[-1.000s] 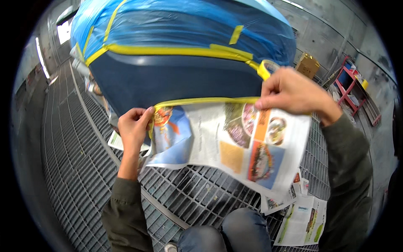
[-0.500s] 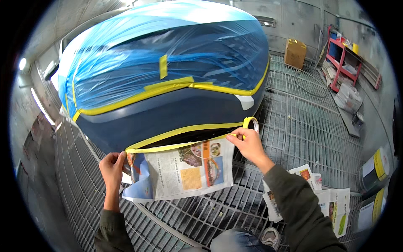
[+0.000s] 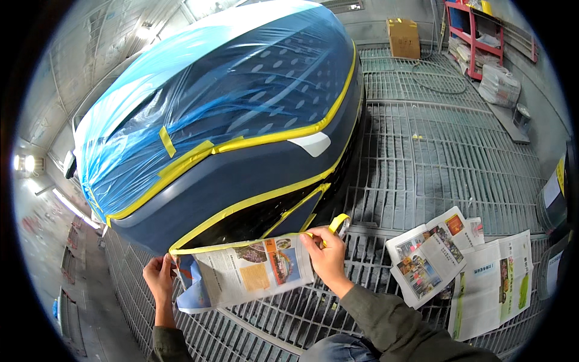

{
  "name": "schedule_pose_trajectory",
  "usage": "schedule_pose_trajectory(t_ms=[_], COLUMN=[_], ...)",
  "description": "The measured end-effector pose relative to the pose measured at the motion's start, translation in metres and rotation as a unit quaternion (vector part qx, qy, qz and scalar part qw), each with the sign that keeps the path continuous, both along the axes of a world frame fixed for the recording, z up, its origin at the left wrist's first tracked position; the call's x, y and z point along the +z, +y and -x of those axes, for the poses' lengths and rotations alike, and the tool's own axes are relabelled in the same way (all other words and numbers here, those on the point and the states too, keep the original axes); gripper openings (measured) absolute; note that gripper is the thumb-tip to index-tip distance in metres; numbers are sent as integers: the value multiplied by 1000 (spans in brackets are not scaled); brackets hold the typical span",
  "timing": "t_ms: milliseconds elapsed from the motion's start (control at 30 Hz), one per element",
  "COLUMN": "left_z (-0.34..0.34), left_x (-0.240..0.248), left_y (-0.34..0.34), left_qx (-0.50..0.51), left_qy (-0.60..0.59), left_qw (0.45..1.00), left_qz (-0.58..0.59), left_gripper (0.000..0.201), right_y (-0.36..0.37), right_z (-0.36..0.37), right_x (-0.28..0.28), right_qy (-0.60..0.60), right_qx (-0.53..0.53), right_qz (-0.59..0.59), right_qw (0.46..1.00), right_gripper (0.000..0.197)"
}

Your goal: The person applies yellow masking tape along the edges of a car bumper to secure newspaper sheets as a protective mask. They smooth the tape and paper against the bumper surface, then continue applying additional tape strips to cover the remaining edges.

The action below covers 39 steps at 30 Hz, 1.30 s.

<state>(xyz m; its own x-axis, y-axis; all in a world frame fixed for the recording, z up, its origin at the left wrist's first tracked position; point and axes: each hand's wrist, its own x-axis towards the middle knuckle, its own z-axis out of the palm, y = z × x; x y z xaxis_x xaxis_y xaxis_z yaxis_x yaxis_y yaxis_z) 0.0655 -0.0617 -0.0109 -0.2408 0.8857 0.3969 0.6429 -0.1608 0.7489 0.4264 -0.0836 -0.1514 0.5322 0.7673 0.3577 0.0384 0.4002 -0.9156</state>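
- Left hand [image 3: 158,279]: fingers curled, pinching the left edge of the printed colour newspaper sheet [image 3: 250,273].
- Right hand [image 3: 325,256]: fingers pressed flat on the sheet's upper right corner, with a roll of yellow masking tape [image 3: 339,224] at the fingertips.
- The sheet hangs along the lower edge of the dark blue car body [image 3: 241,181], taped there by a yellow strip.
- Blue plastic film [image 3: 223,102] covers the car's upper part; what lies beneath is hard to make out.
- Loose newspaper pages [image 3: 464,271] lie to the right on the grey metal grating floor [image 3: 434,157].
- A brown cardboard box [image 3: 403,37] and a red shelf rack [image 3: 476,30] stand by the far wall.
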Motion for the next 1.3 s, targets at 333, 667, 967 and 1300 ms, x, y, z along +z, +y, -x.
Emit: schedule_pose_trajectory(t_ms=[333,667,967,1300], left_z=[0,-1,21,21], left_x=[4,20,-12,-47], left_y=[-15,-52,-62,-129], left_qx=[43,-111,-191,-204], left_qy=[57,97,152,77], left_qw=[996,978,946,940], left_qz=[-54,-149,-215,-263], left_gripper=[12,54,30,12], right_y=[-59,-153,-201,-222], right_z=[-33,30,76,53], right_x=[109,255,266,281], right_qy=[-283,-602,-635,-559], right_qx=[16,194,249,207], right_qz=[-209,-247,-257,-215], right_qw=[936,734,685,774], right_gripper=[16,19,24,24])
